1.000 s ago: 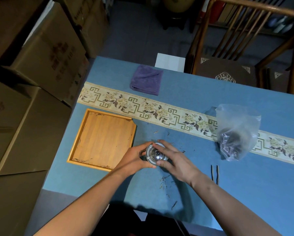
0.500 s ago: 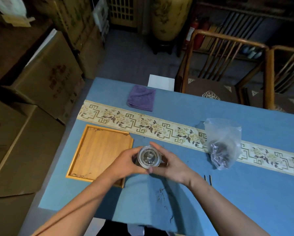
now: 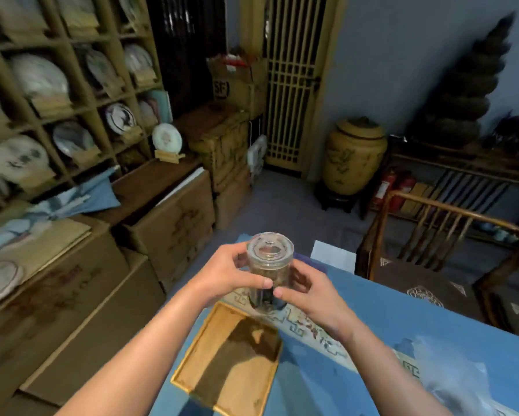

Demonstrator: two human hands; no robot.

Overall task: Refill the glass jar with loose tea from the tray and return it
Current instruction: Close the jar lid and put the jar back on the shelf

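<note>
The glass jar point(image 3: 269, 273), lid on and dark loose tea inside, is held up in the air above the table's far left part. My left hand point(image 3: 228, 273) grips its left side with fingers curled round the glass. My right hand point(image 3: 307, 291) grips the right side, thumb across the front. Below the jar lies the shallow wooden tray point(image 3: 192, 367) on the blue tablecloth point(image 3: 402, 313), with my arms' shadow across it.
A clear plastic bag point(image 3: 453, 382) lies at the lower right of the table. Stacked cardboard boxes point(image 3: 81, 283) crowd the left. Shelves with wrapped tea cakes point(image 3: 39, 76) fill the upper left. A wooden chair point(image 3: 441, 235) stands beyond the table, a yellow ceramic urn point(image 3: 354, 157) behind it.
Both hands have lifted the jar off the table to chest height. My head has tilted up, so the room, shelves and door have come into view.
</note>
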